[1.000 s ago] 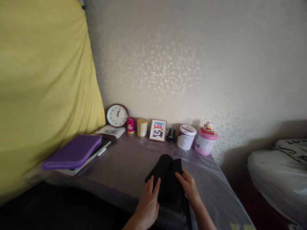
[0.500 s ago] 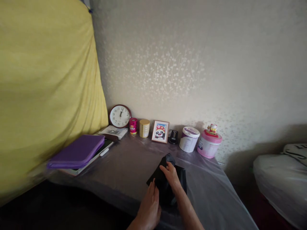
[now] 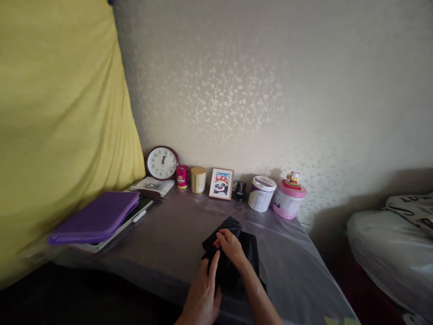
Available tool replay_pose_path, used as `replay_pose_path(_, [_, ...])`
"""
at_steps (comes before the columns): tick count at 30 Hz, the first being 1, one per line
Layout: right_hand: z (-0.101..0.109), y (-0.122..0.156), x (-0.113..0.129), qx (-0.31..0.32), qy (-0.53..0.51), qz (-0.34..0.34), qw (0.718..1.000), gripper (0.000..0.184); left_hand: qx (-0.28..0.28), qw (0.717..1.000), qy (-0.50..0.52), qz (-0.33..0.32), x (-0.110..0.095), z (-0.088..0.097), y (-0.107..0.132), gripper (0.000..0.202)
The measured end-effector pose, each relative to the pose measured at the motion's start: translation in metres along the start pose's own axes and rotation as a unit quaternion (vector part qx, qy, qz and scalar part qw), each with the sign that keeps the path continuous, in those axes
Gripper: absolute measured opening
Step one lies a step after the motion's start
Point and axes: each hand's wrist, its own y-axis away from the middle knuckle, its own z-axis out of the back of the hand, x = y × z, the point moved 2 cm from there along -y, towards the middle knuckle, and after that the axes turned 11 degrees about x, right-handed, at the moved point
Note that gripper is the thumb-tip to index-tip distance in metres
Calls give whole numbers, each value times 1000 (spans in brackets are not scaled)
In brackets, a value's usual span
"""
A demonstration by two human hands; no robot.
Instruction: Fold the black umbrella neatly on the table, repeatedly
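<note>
1. Two bare hands work at one black cloth [image 3: 249,250], which lies folded and bunched on the near part of the table [image 3: 176,230].
2. The left hand [image 3: 204,289] is fairly wide, its fingers stretched forward and apart against the cloth's left side.
3. The right hand [image 3: 229,247] rests on top of the cloth with its fingers curled in close; whether they pinch the fabric I cannot tell.
4. Beyond the cloth, well apart from the hands, a picture frame [image 3: 221,184] leans near the wall [image 3: 321,113], between a yellow-lidded can [image 3: 198,180] and a small black device [image 3: 240,191].
5. Farther right stand a white tub [image 3: 261,195] and a pink tub [image 3: 288,201] with a figurine [image 3: 293,178] on its lid.
6. At the table's left lies a purple folder [image 3: 98,214].
</note>
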Motion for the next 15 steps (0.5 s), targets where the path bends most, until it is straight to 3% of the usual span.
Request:
replay_pose_path(5, [0, 1, 5, 0, 20, 18, 1000, 22, 53, 996, -61, 33, -6, 10, 1, 78])
replay_pose_path(9, [-2, 8, 7, -2, 60, 53, 997, 21, 62, 993, -87, 53, -9, 11, -4, 75])
replay_pose_path(15, [-6, 40, 5, -46, 127, 221, 966, 23, 37, 993, -98, 54, -4, 1, -6, 68])
